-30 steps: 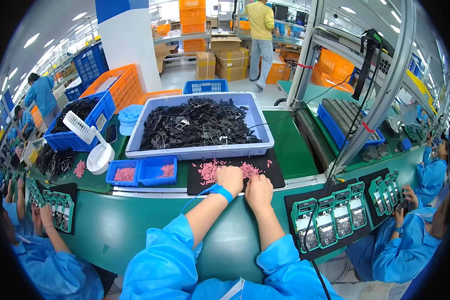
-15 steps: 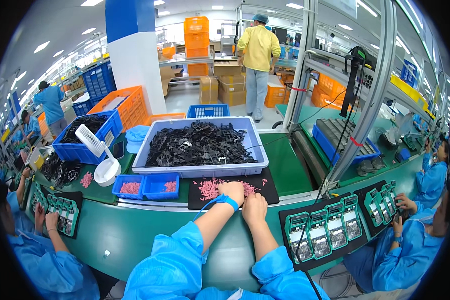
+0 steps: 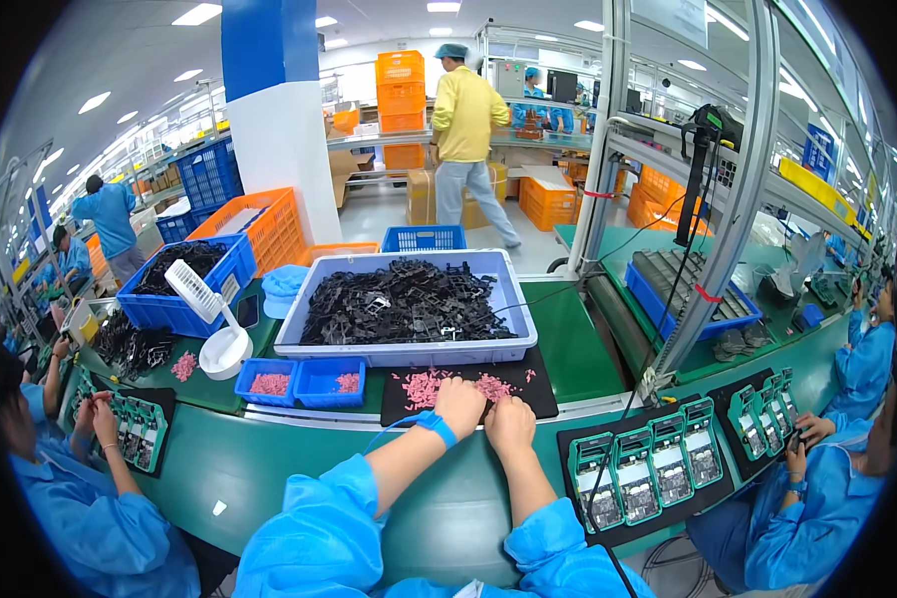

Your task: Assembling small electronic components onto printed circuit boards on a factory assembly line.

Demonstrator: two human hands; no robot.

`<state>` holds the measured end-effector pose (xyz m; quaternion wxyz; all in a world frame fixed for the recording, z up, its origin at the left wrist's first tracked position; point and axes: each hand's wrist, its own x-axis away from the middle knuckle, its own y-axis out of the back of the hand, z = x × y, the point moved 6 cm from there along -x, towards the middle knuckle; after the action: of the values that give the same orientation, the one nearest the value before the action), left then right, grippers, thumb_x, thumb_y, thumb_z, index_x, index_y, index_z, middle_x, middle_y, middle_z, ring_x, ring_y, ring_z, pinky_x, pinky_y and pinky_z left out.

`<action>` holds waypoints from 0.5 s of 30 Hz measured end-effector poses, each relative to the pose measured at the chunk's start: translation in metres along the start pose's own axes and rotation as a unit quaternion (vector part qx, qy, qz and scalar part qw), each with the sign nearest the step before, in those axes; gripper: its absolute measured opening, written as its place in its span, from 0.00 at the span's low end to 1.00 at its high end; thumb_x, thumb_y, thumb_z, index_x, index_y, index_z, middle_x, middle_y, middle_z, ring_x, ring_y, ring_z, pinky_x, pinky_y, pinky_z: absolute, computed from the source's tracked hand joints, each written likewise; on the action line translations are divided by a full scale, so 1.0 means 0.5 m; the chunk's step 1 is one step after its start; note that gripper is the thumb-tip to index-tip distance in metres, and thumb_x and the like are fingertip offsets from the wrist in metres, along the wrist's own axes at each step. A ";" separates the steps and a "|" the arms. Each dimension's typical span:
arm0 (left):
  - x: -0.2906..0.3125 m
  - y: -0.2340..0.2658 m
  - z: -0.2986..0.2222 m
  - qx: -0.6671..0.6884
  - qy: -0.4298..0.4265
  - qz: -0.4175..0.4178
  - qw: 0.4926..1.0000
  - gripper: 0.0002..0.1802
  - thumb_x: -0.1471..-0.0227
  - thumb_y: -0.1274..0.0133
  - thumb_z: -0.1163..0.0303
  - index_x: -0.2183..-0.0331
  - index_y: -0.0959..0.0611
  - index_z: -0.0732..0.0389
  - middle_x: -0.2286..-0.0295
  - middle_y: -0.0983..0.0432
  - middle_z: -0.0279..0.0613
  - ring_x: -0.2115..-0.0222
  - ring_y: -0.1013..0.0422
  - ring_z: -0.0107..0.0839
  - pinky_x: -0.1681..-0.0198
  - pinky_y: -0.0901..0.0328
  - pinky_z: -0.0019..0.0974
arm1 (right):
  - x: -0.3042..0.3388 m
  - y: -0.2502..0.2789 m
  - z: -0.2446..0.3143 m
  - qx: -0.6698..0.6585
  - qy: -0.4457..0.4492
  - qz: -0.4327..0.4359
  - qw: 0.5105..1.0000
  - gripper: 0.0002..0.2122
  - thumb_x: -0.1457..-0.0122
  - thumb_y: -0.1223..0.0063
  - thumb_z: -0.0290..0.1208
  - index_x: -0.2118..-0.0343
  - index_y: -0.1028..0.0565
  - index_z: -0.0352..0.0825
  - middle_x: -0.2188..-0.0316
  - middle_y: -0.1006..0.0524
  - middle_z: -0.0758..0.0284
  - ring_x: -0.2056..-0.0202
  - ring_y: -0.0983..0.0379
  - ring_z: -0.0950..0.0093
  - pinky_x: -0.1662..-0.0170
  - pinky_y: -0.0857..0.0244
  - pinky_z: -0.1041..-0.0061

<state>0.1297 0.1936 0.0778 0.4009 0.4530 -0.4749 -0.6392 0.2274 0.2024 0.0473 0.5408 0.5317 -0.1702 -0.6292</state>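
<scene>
Small pink pieces (image 3: 424, 387) lie heaped on a black mat (image 3: 397, 407) in front of me. My left hand (image 3: 460, 407), with a blue strap on its wrist, is bent closed at the near side of the heap. Beside it to the right, my right hand (image 3: 510, 424) is also closed, fingers pinched together at the mat's near edge. Both fingertips are turned away from view, so anything small in them is hidden. Behind the mat stands a pale grey bin (image 3: 409, 353) piled with black plastic parts (image 3: 399, 304).
Two small blue trays (image 3: 331, 401) with pink pieces stand left of the mat, near a white fan (image 3: 226, 351). Green-framed units (image 3: 633, 478) lie on a dark mat at right. A black cable (image 3: 623, 419) hangs before a metal post. Co-workers sit on both sides.
My hands have drawn slightly apart, staying low at the pink pieces. The person in yellow has stepped to the left. The whole view has shifted a little.
</scene>
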 end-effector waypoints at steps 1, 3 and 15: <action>0.024 0.007 -0.006 -0.014 -0.026 0.027 0.999 0.07 0.60 0.48 0.70 0.76 0.17 0.59 0.71 0.23 0.45 0.65 0.28 0.41 0.62 0.35 0.43 | 0.002 0.000 -0.003 0.001 0.005 0.023 1.000 0.05 0.53 0.49 0.26 0.78 0.24 0.30 0.75 0.24 0.55 0.71 0.25 0.58 0.67 0.31 0.58; 0.082 0.013 -0.005 -0.024 -0.061 0.089 0.994 0.07 0.60 0.48 0.71 0.76 0.17 0.60 0.72 0.23 0.46 0.66 0.27 0.41 0.64 0.35 0.42 | 0.000 -0.004 -0.004 0.004 -0.004 0.036 0.999 0.05 0.54 0.48 0.26 0.78 0.24 0.31 0.75 0.23 0.55 0.71 0.25 0.58 0.66 0.31 0.58; 0.289 -0.008 0.013 0.166 -0.005 -0.007 0.986 0.04 0.58 0.43 0.68 0.79 0.18 0.57 0.76 0.25 0.42 0.70 0.29 0.44 0.64 0.34 0.43 | 0.014 -0.004 0.016 0.018 0.004 0.076 0.997 0.08 0.57 0.45 0.22 0.71 0.26 0.30 0.69 0.24 0.54 0.65 0.26 0.58 0.61 0.31 0.60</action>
<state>0.0845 0.0599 0.0464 0.3133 0.5131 -0.5737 -0.5563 0.2207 0.1943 0.0454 0.5783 0.5290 -0.2195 -0.5810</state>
